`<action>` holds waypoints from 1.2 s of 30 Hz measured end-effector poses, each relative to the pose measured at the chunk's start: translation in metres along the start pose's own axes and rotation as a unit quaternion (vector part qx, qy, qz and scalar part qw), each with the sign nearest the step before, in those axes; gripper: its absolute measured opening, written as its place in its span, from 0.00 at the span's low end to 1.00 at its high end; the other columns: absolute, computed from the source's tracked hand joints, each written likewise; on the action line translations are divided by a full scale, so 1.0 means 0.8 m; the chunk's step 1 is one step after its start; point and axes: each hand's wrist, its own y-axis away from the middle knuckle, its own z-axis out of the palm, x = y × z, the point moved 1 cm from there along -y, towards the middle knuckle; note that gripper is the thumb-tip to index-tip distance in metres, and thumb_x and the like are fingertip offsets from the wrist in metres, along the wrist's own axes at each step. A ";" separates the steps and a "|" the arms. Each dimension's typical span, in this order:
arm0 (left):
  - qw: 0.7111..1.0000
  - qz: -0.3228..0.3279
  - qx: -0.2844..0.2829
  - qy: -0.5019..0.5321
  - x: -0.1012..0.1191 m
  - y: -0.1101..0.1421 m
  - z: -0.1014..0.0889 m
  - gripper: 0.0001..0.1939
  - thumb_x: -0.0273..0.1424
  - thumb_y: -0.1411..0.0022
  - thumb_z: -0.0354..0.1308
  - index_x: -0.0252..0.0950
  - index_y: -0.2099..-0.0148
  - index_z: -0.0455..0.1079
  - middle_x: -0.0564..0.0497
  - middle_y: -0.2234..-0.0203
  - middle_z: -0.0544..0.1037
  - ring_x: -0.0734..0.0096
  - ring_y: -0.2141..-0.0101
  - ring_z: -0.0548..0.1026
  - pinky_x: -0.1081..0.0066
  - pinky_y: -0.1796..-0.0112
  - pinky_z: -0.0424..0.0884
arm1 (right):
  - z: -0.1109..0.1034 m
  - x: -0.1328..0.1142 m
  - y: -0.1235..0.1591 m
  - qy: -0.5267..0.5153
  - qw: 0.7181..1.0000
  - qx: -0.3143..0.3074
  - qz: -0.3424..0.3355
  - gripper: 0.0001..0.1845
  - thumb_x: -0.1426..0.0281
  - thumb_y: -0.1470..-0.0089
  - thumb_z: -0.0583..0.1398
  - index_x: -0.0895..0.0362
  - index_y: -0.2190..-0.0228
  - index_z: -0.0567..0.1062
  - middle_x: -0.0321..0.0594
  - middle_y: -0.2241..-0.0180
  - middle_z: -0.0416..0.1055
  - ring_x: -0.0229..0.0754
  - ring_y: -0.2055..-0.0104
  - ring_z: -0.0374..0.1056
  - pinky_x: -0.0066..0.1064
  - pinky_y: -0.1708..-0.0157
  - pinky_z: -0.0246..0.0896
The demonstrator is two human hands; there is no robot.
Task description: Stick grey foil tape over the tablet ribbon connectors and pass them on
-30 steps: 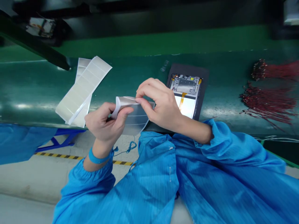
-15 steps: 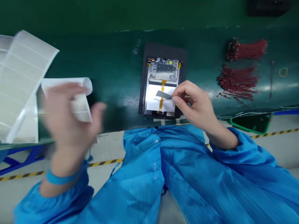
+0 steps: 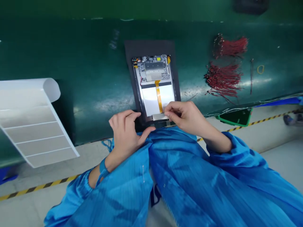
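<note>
An opened tablet [image 3: 148, 99] lies on a dark mat [image 3: 151, 47], its circuit board [image 3: 154, 70] at the far end and its silver battery nearer me. A strip of orange tape [image 3: 159, 97] runs down the battery. My right hand [image 3: 183, 116] pinches the right end of a small grey adhesive strip [image 3: 159, 117], which lies across the tablet's near end. At the tablet's near left corner is my left hand [image 3: 127, 127], thumb and fingers apart, holding nothing.
A sheet of grey labels [image 3: 40, 132] with a curled end hangs over the bench edge on the left. Two bundles of red wires [image 3: 223, 78], a single wire [image 3: 252, 77] and a yellow ring [image 3: 260, 69] lie right. A green-rimmed tray [image 3: 236, 117] sits below the edge.
My left hand has moved right, from the label sheets to the tablet's near corner. My right hand has lowered the grey strip from above the battery to the tablet's near end. The view has shifted.
</note>
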 end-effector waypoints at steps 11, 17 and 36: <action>0.993 0.111 -0.023 0.025 0.003 0.000 0.002 0.23 0.42 0.35 0.71 0.38 0.42 0.74 0.39 0.49 0.76 0.50 0.48 0.71 0.54 0.49 0.67 | 0.005 -0.002 -0.003 -0.010 1.000 -0.011 0.025 0.10 0.71 0.39 0.60 0.58 0.72 0.77 0.31 0.79 0.69 0.32 0.76 0.61 0.28 0.70 0.52; 0.991 0.128 -0.048 -0.003 0.001 0.001 0.004 0.24 0.41 0.33 0.69 0.45 0.37 0.75 0.40 0.47 0.76 0.50 0.48 0.70 0.53 0.49 0.65 | 0.003 -0.007 -0.004 0.027 0.999 -0.016 0.020 0.08 0.74 0.41 0.60 0.58 0.72 0.76 0.30 0.79 0.68 0.32 0.76 0.60 0.27 0.71 0.51; 0.987 0.153 -0.025 -0.036 0.001 0.000 0.007 0.24 0.38 0.32 0.69 0.44 0.37 0.76 0.41 0.49 0.79 0.51 0.50 0.71 0.54 0.49 0.64 | 0.017 -0.014 -0.003 0.170 0.985 0.008 0.035 0.06 0.74 0.42 0.58 0.56 0.72 0.71 0.33 0.78 0.68 0.34 0.76 0.60 0.30 0.70 0.46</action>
